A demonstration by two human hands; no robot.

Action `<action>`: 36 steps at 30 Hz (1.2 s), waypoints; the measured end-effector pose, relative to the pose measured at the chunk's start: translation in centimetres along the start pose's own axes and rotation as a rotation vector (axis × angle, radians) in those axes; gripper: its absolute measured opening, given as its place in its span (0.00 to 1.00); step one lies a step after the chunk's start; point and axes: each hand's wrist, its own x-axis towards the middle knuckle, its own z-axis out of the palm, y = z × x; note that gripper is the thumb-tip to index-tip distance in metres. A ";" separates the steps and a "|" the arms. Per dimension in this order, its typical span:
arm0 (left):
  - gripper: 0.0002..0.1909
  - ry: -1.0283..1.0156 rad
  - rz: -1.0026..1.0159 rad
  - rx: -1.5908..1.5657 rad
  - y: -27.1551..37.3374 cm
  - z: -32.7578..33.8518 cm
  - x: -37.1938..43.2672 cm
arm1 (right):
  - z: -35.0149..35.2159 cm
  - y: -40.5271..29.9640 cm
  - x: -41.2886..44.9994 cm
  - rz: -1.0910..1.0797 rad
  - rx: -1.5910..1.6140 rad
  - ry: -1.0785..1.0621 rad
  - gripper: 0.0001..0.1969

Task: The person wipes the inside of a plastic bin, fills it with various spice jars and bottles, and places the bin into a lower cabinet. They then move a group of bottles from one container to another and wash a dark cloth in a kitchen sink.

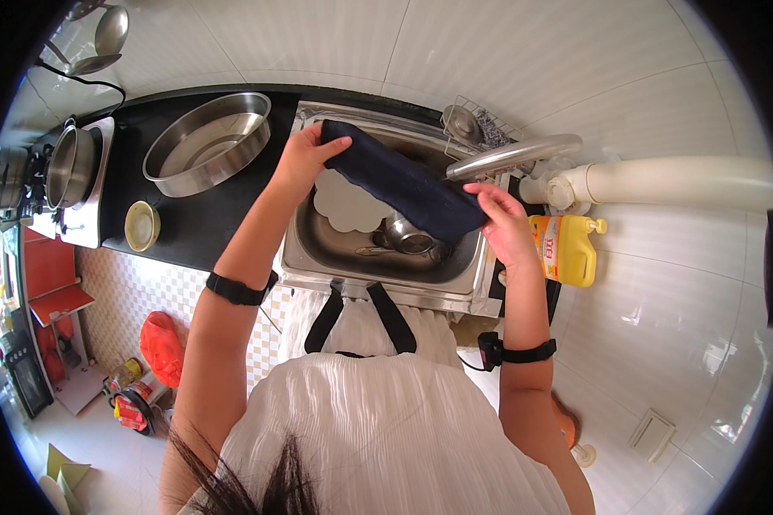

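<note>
A dark navy cloth (402,180) is stretched slantwise above the stainless steel sink (386,286). My left hand (309,154) pinches its upper left end between thumb and fingers, and my right hand (502,219) grips the lower right end. Beneath the cloth, a white scalloped-edged plate or board (351,205) shows in part. A shiny metal pot or bowl (409,233) lies in the basin, partly covered by the cloth. Beside it is the handle of a utensil (370,251). The cloth hides the middle of the basin.
Left on the black counter (187,228) stand a large steel basin (209,145) and a small bowl (142,225). A steel pot (71,166) sits on the stove. Behind the sink are a wire rack (480,125) and a faucet (512,156); a yellow pump jug (570,251) stands right.
</note>
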 end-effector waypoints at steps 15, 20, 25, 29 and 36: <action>0.14 0.219 -0.077 0.013 -1.6 -0.2 1.7 | 1.8 2.0 4.8 0.017 -0.228 -0.017 0.09; 0.21 0.080 -0.105 0.113 -2.2 2.0 0.6 | 3.0 1.9 4.9 0.047 -0.198 -0.009 0.08; 0.30 -0.063 -0.138 0.190 -1.3 7.2 -0.7 | 3.6 1.9 4.8 0.003 -0.222 -0.003 0.09; 0.26 -0.043 -0.117 0.175 -1.1 8.6 -0.7 | 4.4 1.8 4.4 -0.081 -0.418 0.061 0.10; 0.24 -0.119 -0.056 0.013 -3.5 8.7 0.4 | 2.6 2.8 5.1 -0.058 -0.283 -0.012 0.11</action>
